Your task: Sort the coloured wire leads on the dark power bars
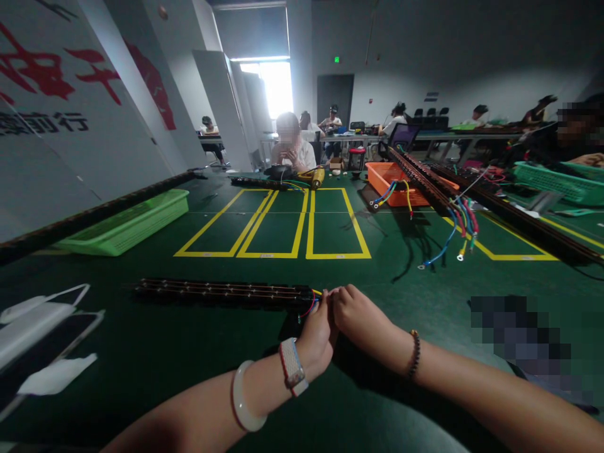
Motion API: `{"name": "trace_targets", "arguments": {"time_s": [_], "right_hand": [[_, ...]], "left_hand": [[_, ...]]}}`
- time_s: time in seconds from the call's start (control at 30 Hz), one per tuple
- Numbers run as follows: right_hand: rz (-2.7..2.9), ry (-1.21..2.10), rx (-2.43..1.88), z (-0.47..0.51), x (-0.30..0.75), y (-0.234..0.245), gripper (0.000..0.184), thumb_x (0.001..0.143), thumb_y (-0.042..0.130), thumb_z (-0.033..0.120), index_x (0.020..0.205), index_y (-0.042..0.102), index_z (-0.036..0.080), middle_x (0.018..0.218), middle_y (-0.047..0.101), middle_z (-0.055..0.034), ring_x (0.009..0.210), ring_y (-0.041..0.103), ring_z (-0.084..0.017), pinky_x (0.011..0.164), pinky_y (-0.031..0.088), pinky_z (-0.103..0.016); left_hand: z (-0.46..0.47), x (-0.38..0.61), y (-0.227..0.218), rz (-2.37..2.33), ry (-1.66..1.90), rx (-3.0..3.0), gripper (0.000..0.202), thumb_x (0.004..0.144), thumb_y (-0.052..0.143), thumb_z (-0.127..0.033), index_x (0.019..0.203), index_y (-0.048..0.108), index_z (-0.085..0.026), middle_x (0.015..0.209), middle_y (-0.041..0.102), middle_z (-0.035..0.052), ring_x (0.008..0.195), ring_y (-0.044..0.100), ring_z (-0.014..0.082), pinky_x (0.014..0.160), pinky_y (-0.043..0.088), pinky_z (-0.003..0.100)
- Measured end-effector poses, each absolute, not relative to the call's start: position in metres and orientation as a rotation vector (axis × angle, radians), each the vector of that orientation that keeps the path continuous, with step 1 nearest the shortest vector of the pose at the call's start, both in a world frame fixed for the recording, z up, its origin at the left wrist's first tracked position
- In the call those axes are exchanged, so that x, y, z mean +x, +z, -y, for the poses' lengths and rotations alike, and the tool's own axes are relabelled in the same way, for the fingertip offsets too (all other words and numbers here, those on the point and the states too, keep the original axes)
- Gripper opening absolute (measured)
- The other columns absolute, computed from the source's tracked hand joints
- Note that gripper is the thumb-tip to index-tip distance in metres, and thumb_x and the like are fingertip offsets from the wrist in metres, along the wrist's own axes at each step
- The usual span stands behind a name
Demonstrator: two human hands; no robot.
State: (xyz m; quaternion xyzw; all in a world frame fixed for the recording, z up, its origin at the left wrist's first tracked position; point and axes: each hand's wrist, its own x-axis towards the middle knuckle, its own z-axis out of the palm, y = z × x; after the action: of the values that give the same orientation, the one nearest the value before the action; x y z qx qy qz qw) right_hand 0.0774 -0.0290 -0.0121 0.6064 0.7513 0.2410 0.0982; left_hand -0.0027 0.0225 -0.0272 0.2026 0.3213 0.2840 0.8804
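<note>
A long black strip [221, 293] with copper-coloured lines lies crosswise on the green table in front of me. Coloured wires [315, 301], yellow, blue and red, come out of its right end. My left hand [317, 336] is closed around these wires, just beyond the strip's end. Pressed against it from the right is my right hand [358, 318], its fingers curled tight. Whatever the right fingers grip is hidden between the two hands, and so are the far ends of the wires.
Yellow-taped rectangles [338, 255] mark the table. A green basket [136, 223] stands left under another strip; an orange basket [377, 185] bears strips with loose wires [455, 229]. White packets [42, 333] lie at the near left. A person [302, 151] sits across the table.
</note>
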Motion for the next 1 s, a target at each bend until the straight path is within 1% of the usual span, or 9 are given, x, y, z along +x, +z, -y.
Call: {"name": "trace_targets", "arguments": {"time_s": [0.13, 0.23, 0.3, 0.37, 0.43, 0.53, 0.77, 0.87, 1.0], "right_hand": [[-2.253, 0.628, 1.847, 0.037, 0.078, 0.003, 0.015, 0.075, 0.061, 0.011, 0.087, 0.067, 0.009, 0.078, 0.06, -0.0107, 0.073, 0.049, -0.022, 0.063, 0.036, -0.034], [-2.342, 0.488, 1.865, 0.042, 0.089, 0.023, 0.004, 0.076, 0.063, 0.015, 0.077, 0.067, 0.015, 0.074, 0.061, -0.0068, 0.07, 0.051, -0.02, 0.061, 0.035, -0.032], [-2.354, 0.441, 1.92, 0.045, 0.1, 0.034, 0.009, 0.079, 0.062, 0.019, 0.07, 0.065, 0.017, 0.068, 0.06, -0.0053, 0.067, 0.052, -0.019, 0.059, 0.034, -0.031], [-2.323, 0.416, 1.995, 0.047, 0.108, 0.04, 0.016, 0.081, 0.061, 0.024, 0.067, 0.064, 0.017, 0.064, 0.06, -0.0052, 0.062, 0.053, -0.018, 0.057, 0.034, -0.03], [-2.257, 0.374, 2.07, 0.048, 0.112, 0.04, 0.017, 0.082, 0.06, 0.026, 0.07, 0.066, 0.015, 0.064, 0.061, -0.0063, 0.06, 0.056, -0.017, 0.055, 0.034, -0.029], [-2.162, 0.218, 2.127, 0.047, 0.109, 0.034, 0.015, 0.082, 0.061, 0.026, 0.076, 0.068, 0.015, 0.066, 0.064, -0.0075, 0.059, 0.06, -0.019, 0.052, 0.035, -0.029], [-2.05, -0.023, 2.116, 0.045, 0.094, 0.037, 0.013, 0.084, 0.056, 0.018, 0.086, 0.068, 0.014, 0.072, 0.066, -0.0093, 0.062, 0.064, -0.023, 0.052, 0.043, -0.028], [-1.985, -0.083, 2.185, 0.046, 0.095, 0.047, 0.016, 0.085, 0.055, 0.024, 0.084, 0.068, 0.015, 0.071, 0.066, -0.0097, 0.064, 0.064, -0.022, 0.055, 0.045, -0.027], [-1.952, -0.126, 2.291, 0.047, 0.106, 0.054, 0.027, 0.084, 0.056, 0.038, 0.075, 0.067, 0.015, 0.066, 0.064, -0.008, 0.062, 0.062, -0.021, 0.053, 0.042, -0.026]], "left_hand": [[-0.024, -0.003, -0.032, -0.611, 0.554, 0.405, 0.009, 0.078, 0.062, -0.022, 0.074, 0.057, -0.016, 0.075, 0.063, 0.0031, 0.076, 0.059, 0.013, 0.071, 0.047, 0.023], [-0.025, -0.003, -0.033, -0.57, 0.565, 0.404, 0.011, 0.075, 0.065, -0.02, 0.07, 0.056, -0.016, 0.068, 0.06, -0.0003, 0.068, 0.057, 0.0103, 0.068, 0.046, 0.021], [-0.024, -0.003, -0.032, -0.55, 0.57, 0.428, 0.012, 0.077, 0.064, -0.023, 0.073, 0.058, -0.014, 0.072, 0.061, 0.0, 0.068, 0.057, 0.0095, 0.071, 0.046, 0.022], [-0.024, -0.003, -0.031, -0.544, 0.55, 0.458, 0.015, 0.082, 0.059, -0.027, 0.077, 0.06, -0.013, 0.079, 0.064, 0.0031, 0.074, 0.059, 0.0109, 0.077, 0.047, 0.024], [-0.024, -0.003, -0.03, -0.559, 0.526, 0.483, 0.02, 0.085, 0.054, -0.03, 0.077, 0.06, -0.012, 0.085, 0.065, 0.006, 0.081, 0.061, 0.0135, 0.082, 0.046, 0.027], [-0.024, -0.005, -0.029, -0.572, 0.499, 0.531, 0.022, 0.085, 0.054, -0.033, 0.079, 0.06, -0.012, 0.09, 0.066, 0.0085, 0.087, 0.061, 0.0168, 0.084, 0.045, 0.03], [-0.029, -0.01, -0.033, -0.573, 0.427, 0.571, 0.023, 0.082, 0.058, -0.036, 0.082, 0.059, -0.012, 0.083, 0.065, 0.007, 0.082, 0.061, 0.0173, 0.082, 0.045, 0.032], [-0.029, -0.01, -0.033, -0.6, 0.429, 0.558, 0.021, 0.083, 0.056, -0.035, 0.083, 0.057, -0.013, 0.081, 0.064, 0.0058, 0.08, 0.061, 0.0171, 0.081, 0.045, 0.033], [-0.025, -0.01, -0.03, -0.588, 0.442, 0.584, 0.023, 0.084, 0.053, -0.039, 0.088, 0.055, -0.016, 0.088, 0.065, 0.0072, 0.087, 0.061, 0.0178, 0.084, 0.045, 0.033]]}}
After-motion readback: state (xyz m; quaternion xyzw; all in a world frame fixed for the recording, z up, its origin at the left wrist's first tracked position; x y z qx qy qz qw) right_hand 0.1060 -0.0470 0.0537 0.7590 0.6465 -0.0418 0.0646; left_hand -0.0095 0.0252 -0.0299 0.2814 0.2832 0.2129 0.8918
